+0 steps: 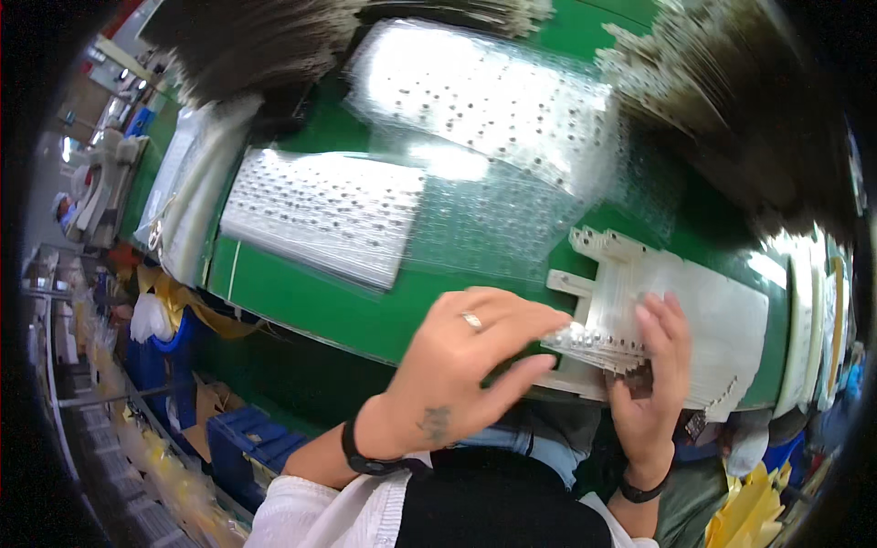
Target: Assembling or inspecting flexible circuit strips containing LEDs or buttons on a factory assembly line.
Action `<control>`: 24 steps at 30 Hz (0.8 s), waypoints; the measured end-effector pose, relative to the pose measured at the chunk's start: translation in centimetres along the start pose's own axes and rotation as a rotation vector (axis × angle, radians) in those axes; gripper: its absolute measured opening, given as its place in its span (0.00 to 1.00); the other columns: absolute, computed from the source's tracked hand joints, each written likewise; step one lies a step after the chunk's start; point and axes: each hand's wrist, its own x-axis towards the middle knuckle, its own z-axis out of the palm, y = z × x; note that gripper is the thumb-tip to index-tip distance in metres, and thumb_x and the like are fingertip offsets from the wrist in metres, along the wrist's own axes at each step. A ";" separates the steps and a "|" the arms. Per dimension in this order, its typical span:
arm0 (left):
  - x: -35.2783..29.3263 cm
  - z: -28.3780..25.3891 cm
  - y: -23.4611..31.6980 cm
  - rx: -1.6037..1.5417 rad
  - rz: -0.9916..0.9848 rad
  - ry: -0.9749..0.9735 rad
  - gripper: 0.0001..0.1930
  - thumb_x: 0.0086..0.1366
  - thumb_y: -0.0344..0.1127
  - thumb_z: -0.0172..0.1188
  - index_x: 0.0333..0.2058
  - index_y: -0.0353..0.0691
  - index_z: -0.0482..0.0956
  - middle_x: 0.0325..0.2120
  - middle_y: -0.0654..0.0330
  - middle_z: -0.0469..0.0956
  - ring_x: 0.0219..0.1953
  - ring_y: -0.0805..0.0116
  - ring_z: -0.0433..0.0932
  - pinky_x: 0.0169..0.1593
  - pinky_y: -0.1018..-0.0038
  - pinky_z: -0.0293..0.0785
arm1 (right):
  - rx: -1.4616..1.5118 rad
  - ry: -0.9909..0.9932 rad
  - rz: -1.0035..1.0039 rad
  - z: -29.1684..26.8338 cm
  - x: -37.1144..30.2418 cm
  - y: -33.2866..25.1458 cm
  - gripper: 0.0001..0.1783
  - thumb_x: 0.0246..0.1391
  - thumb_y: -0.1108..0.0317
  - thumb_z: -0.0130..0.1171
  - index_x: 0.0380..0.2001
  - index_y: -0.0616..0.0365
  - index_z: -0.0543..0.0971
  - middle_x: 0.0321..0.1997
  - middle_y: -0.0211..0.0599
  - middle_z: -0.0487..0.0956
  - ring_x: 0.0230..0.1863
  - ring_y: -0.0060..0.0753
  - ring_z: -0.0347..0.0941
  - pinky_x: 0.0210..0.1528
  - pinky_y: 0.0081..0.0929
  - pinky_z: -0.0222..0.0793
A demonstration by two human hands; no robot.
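Cupping the right end of a thin sheaf of whitish, translucent sheets with a row of small round spots along one edge, the right hand seems to hold it between raised fingers and a lower thumb, though how firmly I cannot tell. The left hand comes to the sheaf's opposite end with its forefinger and thumb well parted; the forefinger's tip is at the corner, but contact is too blurred to confirm.

The sheaf lies near the front edge of the glossy green table, toward its right end, in front of flat, off-white sheets with a rounded outline. Beyond it, pale tabbed strips point toward the table's far edge. Left of these lies a squared stack of clear, perforated plastic sheets; a looser clear stack with dark holes sits nearer the far edge.

The sheaf looks light and springy, stiffer along its spotted edge than across its face. Its smooth surfaces probably slip over one another, so a light pinch at both short ends, squared up together, should serve better than gripping one layer. Thin corners may bend or crease under a hard squeeze.
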 end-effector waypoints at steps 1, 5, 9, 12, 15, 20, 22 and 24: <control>-0.4 -1.2 -0.4 0.071 -0.015 0.021 0.19 0.53 0.30 0.67 0.45 0.39 0.80 0.43 0.54 0.81 0.48 0.55 0.77 0.55 0.64 0.69 | 0.011 -0.004 -0.014 0.1 0.0 0.0 0.37 0.30 0.83 0.54 0.53 0.59 0.73 0.59 0.47 0.70 0.66 0.60 0.58 0.67 0.49 0.53; -1.9 -7.8 -3.6 0.581 -0.131 0.218 0.20 0.54 0.31 0.66 0.48 0.36 0.78 0.49 0.52 0.78 0.53 0.51 0.74 0.58 0.62 0.66 | 0.036 0.013 0.050 0.0 0.0 -0.2 0.34 0.30 0.83 0.54 0.50 0.58 0.75 0.57 0.46 0.71 0.66 0.58 0.59 0.67 0.48 0.54; -2.5 -11.4 -5.7 0.802 -0.122 0.100 0.22 0.53 0.33 0.67 0.49 0.41 0.79 0.53 0.57 0.77 0.57 0.52 0.72 0.62 0.60 0.60 | 0.041 0.017 0.031 0.5 0.4 -0.3 0.33 0.31 0.83 0.56 0.49 0.58 0.75 0.57 0.45 0.71 0.65 0.57 0.60 0.67 0.48 0.53; -2.6 -11.8 -6.2 0.781 -0.079 0.020 0.18 0.54 0.31 0.66 0.45 0.41 0.82 0.49 0.59 0.80 0.55 0.54 0.74 0.59 0.61 0.63 | -0.005 -0.036 0.029 0.3 0.6 -0.3 0.31 0.33 0.79 0.60 0.49 0.58 0.76 0.57 0.45 0.71 0.64 0.56 0.61 0.67 0.49 0.52; -2.5 -12.0 -6.2 0.744 -0.028 0.030 0.12 0.55 0.29 0.65 0.40 0.40 0.83 0.43 0.59 0.82 0.49 0.56 0.78 0.53 0.63 0.69 | -0.073 -0.062 0.013 -0.2 0.7 -0.9 0.28 0.37 0.73 0.65 0.48 0.58 0.76 0.56 0.45 0.72 0.63 0.55 0.62 0.66 0.49 0.54; -1.9 -10.2 -4.8 0.774 0.034 0.445 0.06 0.55 0.26 0.62 0.33 0.39 0.82 0.32 0.58 0.83 0.32 0.60 0.81 0.37 0.68 0.74 | 0.163 -0.003 -0.102 -1.5 -0.6 -2.4 0.21 0.42 0.66 0.68 0.42 0.59 0.78 0.46 0.46 0.77 0.51 0.51 0.71 0.54 0.42 0.66; -1.1 -7.7 -3.3 0.731 0.128 0.438 0.06 0.54 0.26 0.62 0.33 0.39 0.82 0.32 0.59 0.83 0.33 0.61 0.81 0.36 0.69 0.74 | 0.520 -0.172 -0.038 -1.2 -1.0 -2.9 0.25 0.47 0.65 0.68 0.49 0.63 0.75 0.50 0.48 0.76 0.54 0.49 0.71 0.57 0.40 0.65; -0.7 -5.3 -0.5 0.604 0.253 0.332 0.06 0.54 0.26 0.62 0.33 0.39 0.82 0.32 0.57 0.83 0.35 0.61 0.82 0.37 0.70 0.75 | 0.668 -0.301 -0.011 -0.6 -0.7 -4.2 0.31 0.49 0.65 0.67 0.55 0.64 0.72 0.55 0.50 0.74 0.57 0.47 0.70 0.59 0.40 0.64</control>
